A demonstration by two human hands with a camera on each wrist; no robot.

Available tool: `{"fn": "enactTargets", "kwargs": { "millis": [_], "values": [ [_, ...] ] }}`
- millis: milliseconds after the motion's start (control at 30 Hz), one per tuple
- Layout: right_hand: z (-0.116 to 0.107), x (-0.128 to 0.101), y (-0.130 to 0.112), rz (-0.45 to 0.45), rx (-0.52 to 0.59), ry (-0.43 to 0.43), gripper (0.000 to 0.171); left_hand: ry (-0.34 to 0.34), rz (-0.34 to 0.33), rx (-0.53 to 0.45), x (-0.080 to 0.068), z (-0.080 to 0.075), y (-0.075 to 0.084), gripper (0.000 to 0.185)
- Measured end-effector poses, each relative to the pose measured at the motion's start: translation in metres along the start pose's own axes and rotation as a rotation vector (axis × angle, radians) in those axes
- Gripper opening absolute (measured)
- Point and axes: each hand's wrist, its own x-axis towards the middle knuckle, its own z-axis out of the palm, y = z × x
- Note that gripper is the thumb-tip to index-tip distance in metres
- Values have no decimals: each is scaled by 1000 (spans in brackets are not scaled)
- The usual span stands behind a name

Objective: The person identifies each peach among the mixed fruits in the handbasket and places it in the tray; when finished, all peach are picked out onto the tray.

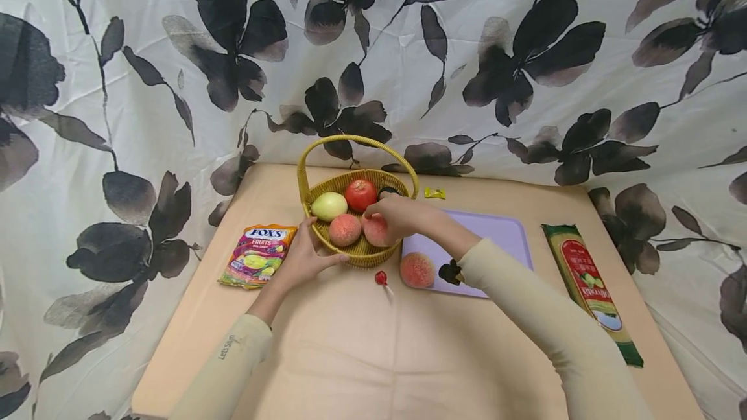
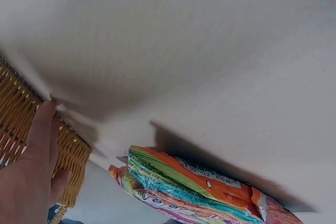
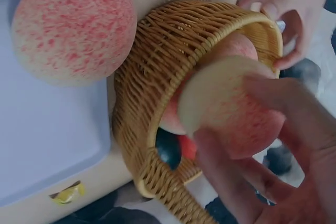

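My right hand grips a pink-and-cream peach between thumb and fingers, at the right inside edge of a yellow wicker basket. My left hand touches the basket's left side, its fingers reaching along the wicker and the thumb spread toward the front. Inside the basket lie another peach, a pale green fruit, a round red fruit and a dark fruit, partly hidden. A further peach sits on the left front corner of a lilac tray.
A candy bag lies left of the basket. In front is a red lollipop; behind the tray, a small yellow wrapped candy. A long green-and-red packet is at the right. The tall basket handle arches above the fruit.
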Motion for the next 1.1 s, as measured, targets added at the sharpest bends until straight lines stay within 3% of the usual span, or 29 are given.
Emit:
{"fn": "enactTargets", "kwargs": {
  "millis": [300, 500, 700, 1100],
  "values": [
    [-9, -43, 22, -75, 161, 71, 62, 0, -14, 10, 0, -2, -2, 128],
    [-8, -75, 44, -112, 198, 130, 59, -4, -5, 18, -1, -2, -1, 128],
    [-1, -103, 70, -29, 207, 162, 59, -6, -6, 16, -3, -1, 1, 127],
    [41, -133, 107, 40, 308, 80, 56, -4, -13, 7, -3, 0, 2, 125]
  ]
}}
